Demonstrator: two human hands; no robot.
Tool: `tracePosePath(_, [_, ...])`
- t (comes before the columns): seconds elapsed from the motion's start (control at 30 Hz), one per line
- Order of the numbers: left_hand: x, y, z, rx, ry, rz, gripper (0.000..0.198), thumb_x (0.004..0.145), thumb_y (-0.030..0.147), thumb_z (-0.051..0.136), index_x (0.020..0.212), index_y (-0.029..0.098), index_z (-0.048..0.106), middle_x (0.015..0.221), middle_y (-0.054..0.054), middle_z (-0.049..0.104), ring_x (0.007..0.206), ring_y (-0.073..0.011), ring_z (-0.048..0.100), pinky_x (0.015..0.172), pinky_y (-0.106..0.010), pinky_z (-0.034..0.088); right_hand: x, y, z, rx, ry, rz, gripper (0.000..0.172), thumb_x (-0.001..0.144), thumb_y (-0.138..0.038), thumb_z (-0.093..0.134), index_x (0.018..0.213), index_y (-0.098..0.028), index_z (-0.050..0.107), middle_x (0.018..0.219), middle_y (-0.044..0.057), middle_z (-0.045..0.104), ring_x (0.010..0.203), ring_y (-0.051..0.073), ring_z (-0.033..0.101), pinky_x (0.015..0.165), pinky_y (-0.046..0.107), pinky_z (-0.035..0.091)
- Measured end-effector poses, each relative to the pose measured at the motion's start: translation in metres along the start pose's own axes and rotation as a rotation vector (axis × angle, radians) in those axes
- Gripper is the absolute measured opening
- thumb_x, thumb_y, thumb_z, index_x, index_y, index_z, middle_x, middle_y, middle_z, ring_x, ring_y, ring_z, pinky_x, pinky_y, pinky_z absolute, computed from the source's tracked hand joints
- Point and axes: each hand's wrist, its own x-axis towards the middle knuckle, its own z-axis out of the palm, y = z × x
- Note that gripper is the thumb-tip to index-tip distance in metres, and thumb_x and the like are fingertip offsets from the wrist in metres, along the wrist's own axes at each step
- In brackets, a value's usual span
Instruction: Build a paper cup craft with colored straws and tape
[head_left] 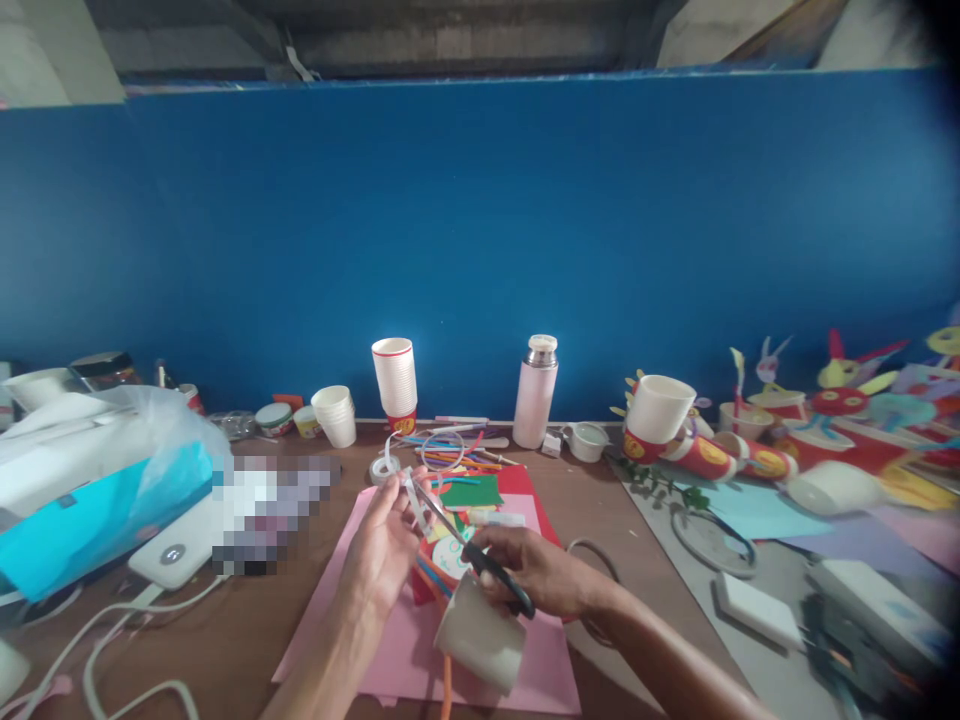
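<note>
My right hand grips a pair of scissors by the black handle, with the blades pointing up and left. The blade tips reach a whitish strip of tape pinched in the fingers of my left hand; whether the blades are around the strip or beside it I cannot tell. Beyond my left fingertips sits a white tape roll. Under my right hand a white paper cup lies tilted on pink paper. Red and green paper and a white piece with a drawn face lie between my hands.
Stacked paper cups and a pink thermos stand by the blue partition. Decorated cups crowd the right side. On the left are a plastic bag, a white power bank and cables.
</note>
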Motion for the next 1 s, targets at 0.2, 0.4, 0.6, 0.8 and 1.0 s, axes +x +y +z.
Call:
tracePosePath(0.2, [-0.002,0.002,0.003,-0.042,0.008,-0.038,0.01,0.08,0.013,0.056,0.087,0.014,0.063,0.085,-0.008,0.07,0.068,-0.017,0.065,0.055,-0.028,0.053,0.002,0.005,0.0,-0.008,0.03,-0.027,0.036,0.07,-0.041,0.065,0.092,-0.014,0.054,0.061,-0.003,0.052,0.048,0.007,0.047,0.043,0.017,0.036])
tracePosePath(0.4, [-0.001,-0.001,0.002,-0.08,0.011,-0.045,0.011,0.083,0.015,0.053,0.086,0.014,0.064,0.087,-0.008,0.07,0.07,-0.0171,0.065,0.058,-0.03,0.054,0.004,0.006,0.005,-0.036,0.059,-0.051,0.034,0.071,-0.04,0.065,0.092,-0.015,0.053,0.064,-0.003,0.052,0.05,0.007,0.046,0.045,0.018,0.036])
tracePosePath(0.6, [-0.001,-0.005,0.001,-0.104,0.003,-0.032,0.011,0.082,0.014,0.054,0.083,0.016,0.065,0.088,-0.006,0.07,0.074,-0.0174,0.065,0.06,-0.031,0.054,0.006,0.006,0.013,-0.075,0.109,-0.089,0.031,0.074,-0.036,0.063,0.094,-0.015,0.054,0.061,-0.004,0.048,0.048,0.005,0.04,0.042,0.016,0.032])
tracePosePath(0.8, [0.001,-0.007,-0.001,-0.117,-0.015,-0.048,0.012,0.083,0.015,0.053,0.084,0.016,0.065,0.086,-0.007,0.07,0.077,-0.0181,0.065,0.063,-0.031,0.054,0.007,0.008,0.016,-0.085,0.152,-0.114,0.031,0.073,-0.035,0.064,0.095,-0.014,0.056,0.058,-0.005,0.046,0.047,0.005,0.038,0.041,0.016,0.03])
tracePosePath(1.0, [0.0,-0.008,-0.001,-0.124,-0.032,-0.066,0.014,0.084,0.015,0.053,0.089,0.015,0.065,0.084,-0.008,0.07,0.077,-0.0189,0.066,0.064,-0.031,0.054,0.007,0.009,0.017,-0.079,0.195,-0.113,0.03,0.073,-0.033,0.063,0.095,-0.014,0.058,0.06,-0.004,0.049,0.047,0.005,0.038,0.041,0.015,0.029])
